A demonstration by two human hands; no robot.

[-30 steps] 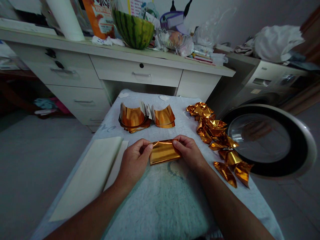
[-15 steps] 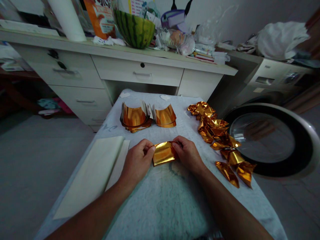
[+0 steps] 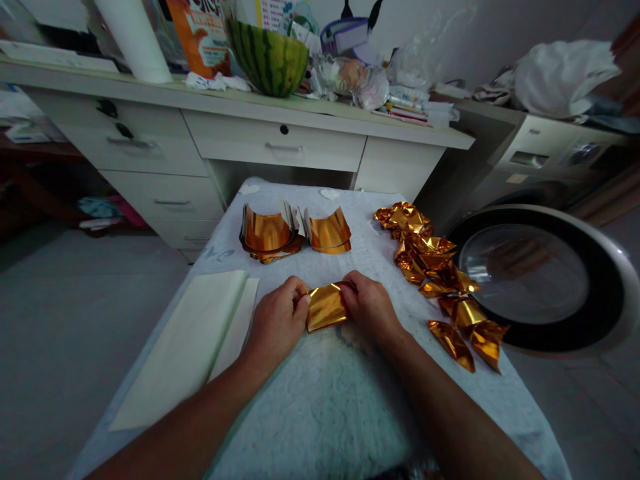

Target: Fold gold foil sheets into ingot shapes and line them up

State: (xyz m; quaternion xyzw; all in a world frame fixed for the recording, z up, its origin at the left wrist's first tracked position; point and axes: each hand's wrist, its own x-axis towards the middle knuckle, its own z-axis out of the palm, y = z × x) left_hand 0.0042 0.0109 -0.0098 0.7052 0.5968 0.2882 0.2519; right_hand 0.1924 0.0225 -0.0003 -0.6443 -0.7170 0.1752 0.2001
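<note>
A sheet of gold foil paper [image 3: 327, 308], folded into a small flat rectangle, is stretched between my two hands above the cloth. My left hand [image 3: 281, 313] pinches its left end between thumb and fingers. At the other end, my right hand [image 3: 373, 305] grips the upper right corner, fingertips partly hidden. Beyond my hands lie two curved stacks of gold foil sheets, a thicker left stack [image 3: 270, 233] and a smaller right stack [image 3: 329, 232]. To the right, several folded gold foil pieces [image 3: 425, 253] trail toward me in a line.
A pale patterned cloth [image 3: 320, 407] covers the table. Folded cream paper [image 3: 185, 340] lies on its left side. The open round washing machine door [image 3: 525, 277] juts close to the right edge. Behind stands a white desk [image 3: 280, 143] bearing a cut watermelon [image 3: 270, 60] and plastic bags.
Both hands keep hold of the gold foil paper in nearly the same place. Its surface has tilted slightly and looks darker, and the fingers have shifted a little at the ends.
</note>
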